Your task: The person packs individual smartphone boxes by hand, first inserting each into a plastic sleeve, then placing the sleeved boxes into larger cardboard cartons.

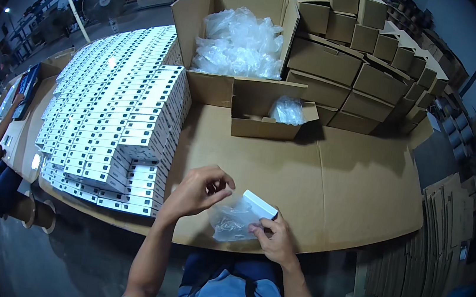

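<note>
A flat sheet of brown cardboard (329, 177) covers the table under both hands. Up and to the left of the left hand stands a broad stack of small white boxes (117, 116). Straight ahead, a big open carton (234, 35) holds crinkly clear bags. The left hand (197, 194) pinches a crumpled clear plastic bag (232, 222) with curled fingers; the right hand (274, 239) grips one small white box (259, 204) touching that bag.

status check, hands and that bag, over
Left hand pinching clear bag. Right hand holding white box at the bag. Nothing in the way.
</note>
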`<state>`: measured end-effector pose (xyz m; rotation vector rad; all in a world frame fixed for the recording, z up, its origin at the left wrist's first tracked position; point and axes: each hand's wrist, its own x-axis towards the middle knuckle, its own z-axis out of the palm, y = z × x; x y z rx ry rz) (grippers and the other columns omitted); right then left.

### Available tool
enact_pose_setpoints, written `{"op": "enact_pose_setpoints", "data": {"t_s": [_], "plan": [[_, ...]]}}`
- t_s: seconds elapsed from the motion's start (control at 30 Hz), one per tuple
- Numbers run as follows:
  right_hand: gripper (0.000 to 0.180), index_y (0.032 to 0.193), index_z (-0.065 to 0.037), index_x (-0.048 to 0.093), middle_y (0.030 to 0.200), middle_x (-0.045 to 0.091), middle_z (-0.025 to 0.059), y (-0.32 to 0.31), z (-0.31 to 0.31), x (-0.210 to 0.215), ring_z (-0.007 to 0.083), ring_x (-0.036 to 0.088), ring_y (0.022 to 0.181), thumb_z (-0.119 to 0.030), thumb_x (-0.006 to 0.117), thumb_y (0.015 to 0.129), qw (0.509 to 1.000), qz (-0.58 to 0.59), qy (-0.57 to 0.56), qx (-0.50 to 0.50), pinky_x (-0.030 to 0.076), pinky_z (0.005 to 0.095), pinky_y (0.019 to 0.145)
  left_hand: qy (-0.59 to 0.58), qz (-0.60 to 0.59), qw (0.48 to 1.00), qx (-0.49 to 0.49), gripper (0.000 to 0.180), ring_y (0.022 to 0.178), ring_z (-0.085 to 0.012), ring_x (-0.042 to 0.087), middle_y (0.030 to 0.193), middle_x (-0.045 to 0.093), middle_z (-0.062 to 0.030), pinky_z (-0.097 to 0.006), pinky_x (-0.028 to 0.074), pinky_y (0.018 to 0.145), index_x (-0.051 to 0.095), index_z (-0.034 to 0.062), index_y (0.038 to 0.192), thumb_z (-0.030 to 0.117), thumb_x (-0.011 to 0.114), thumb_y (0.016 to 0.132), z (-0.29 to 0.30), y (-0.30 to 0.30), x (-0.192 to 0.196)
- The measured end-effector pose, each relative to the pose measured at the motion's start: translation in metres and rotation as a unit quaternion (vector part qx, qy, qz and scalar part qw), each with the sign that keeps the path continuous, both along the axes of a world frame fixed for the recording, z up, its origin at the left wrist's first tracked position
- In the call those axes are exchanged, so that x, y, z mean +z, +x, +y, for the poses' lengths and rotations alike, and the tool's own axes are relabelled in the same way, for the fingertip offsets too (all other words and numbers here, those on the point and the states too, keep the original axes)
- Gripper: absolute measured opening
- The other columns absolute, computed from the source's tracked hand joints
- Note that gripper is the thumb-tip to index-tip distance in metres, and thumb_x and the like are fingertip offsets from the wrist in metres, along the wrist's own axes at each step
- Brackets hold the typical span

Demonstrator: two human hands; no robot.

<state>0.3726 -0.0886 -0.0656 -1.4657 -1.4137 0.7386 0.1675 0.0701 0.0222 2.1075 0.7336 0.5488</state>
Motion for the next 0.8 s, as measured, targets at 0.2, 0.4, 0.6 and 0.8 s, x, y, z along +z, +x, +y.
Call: {"op": "enact_pose_setpoints", "data": {"t_s": [0.2, 0.4, 0.6, 0.8], "plan": [[0.02, 0.099, 0.005, 0.073, 0.112, 0.062, 0.0177, -0.008, 0.003, 0.006, 0.0263, 0.065, 0.095, -0.01, 0.076, 0.086, 0.998, -0.031, -0.006, -0.05, 0.055, 0.0339, 0.073, 0.227, -0.049, 0.972, 0.019, 0.035, 0.086, -0.0292, 0.065, 0.097, 0.065, -0.0128, -0.04, 0.054, 0.078, 0.07, 0.0025, 0.102, 0.024, 0.085, 0.078, -0.032, 0.003, 0.018], [0.016, 0.094, 0.006, 0.072, 0.122, 0.059, 0.0224, -0.012, 0.008, 0.016, 0.0342, 0.063, 0.108, -0.007, 0.075, 0.085, 0.995, -0.074, 0.062, -0.022, 0.053, 0.0395, 0.088, 0.107, 0.018, 0.993, -0.041, 0.029, 0.063, -0.03, 0.064, 0.069, 0.062, -0.0126, -0.038, 0.05, 0.058, 0.061, 0.0002, 0.092, 0.024, 0.077, 0.089, -0.034, 0.009, 0.002], [0.014, 0.09, 0.007, 0.071, 0.126, 0.056, 0.024, -0.012, 0.0, 0.019, 0.0362, 0.063, 0.109, -0.005, 0.076, 0.084, 0.996, -0.061, 0.054, 0.027, 0.052, 0.0398, 0.092, -0.089, -0.055, 0.994, 0.015, 0.014, 0.051, -0.0082, 0.063, 0.058, 0.062, -0.0077, -0.026, 0.042, 0.045, 0.063, 0.0011, 0.106, 0.005, 0.069, 0.094, -0.032, 0.011, 0.015], [0.02, 0.093, 0.009, 0.07, 0.121, 0.059, 0.0227, -0.02, -0.001, 0.024, 0.0348, 0.064, 0.105, -0.005, 0.078, 0.081, 0.999, -0.022, 0.02, -0.03, 0.052, 0.0396, 0.092, -0.075, -0.506, 0.842, 0.171, 0.053, 0.084, -0.0158, 0.063, 0.102, 0.062, -0.0114, -0.027, 0.052, 0.074, 0.053, -0.0015, 0.125, 0.025, 0.08, 0.087, -0.025, -0.001, -0.063]]}}
